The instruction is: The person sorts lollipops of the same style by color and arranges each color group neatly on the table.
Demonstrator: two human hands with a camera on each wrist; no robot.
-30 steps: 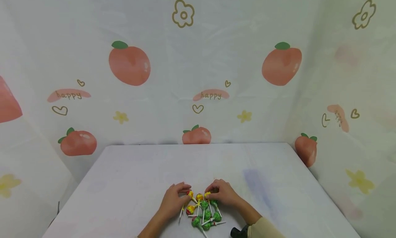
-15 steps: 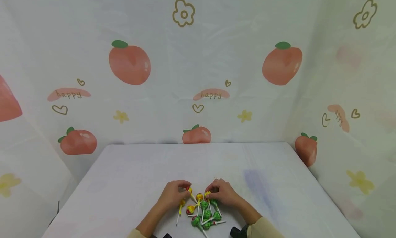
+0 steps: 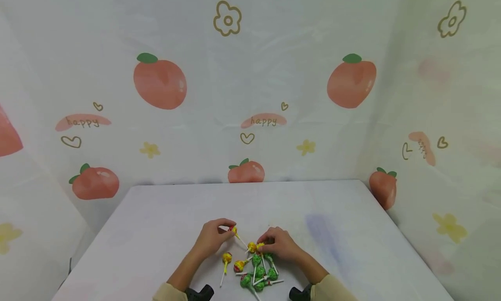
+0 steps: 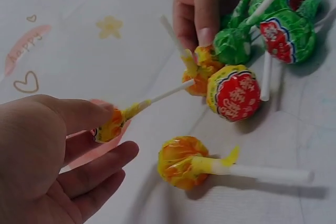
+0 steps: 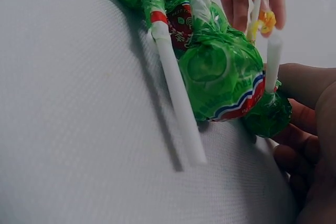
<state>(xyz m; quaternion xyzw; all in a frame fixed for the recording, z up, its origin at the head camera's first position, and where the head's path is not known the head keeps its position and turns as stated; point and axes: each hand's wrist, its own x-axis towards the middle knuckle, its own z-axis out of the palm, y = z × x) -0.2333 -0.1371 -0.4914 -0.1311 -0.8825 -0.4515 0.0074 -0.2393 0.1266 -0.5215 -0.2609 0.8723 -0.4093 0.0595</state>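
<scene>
"What's behind the work?"
"A white sheet [image 3: 211, 75] printed with red-orange fruit, hanging past the far edge of a white-covered table [image 3: 176, 214]."
"And the left hand [image 3: 211, 239]?"
"Its thumb and forefinger pinch the round head of a yellow-and-red wrapped lollipop [image 4: 113, 127], white stick slanting toward the cluster; the other fingers are loosely extended."
"The right hand [image 3: 278, 244]?"
"Its fingertips pinch a yellow-wrapped lollipop [image 3: 260, 247] at the cluster's far side, near green-wrapped lollipops [image 3: 245, 280] with crossing white sticks."
"Any lying apart?"
"One orange-yellow lollipop [image 3: 227, 257], on the table beside the left forearm, stick pointing toward the person."
</scene>
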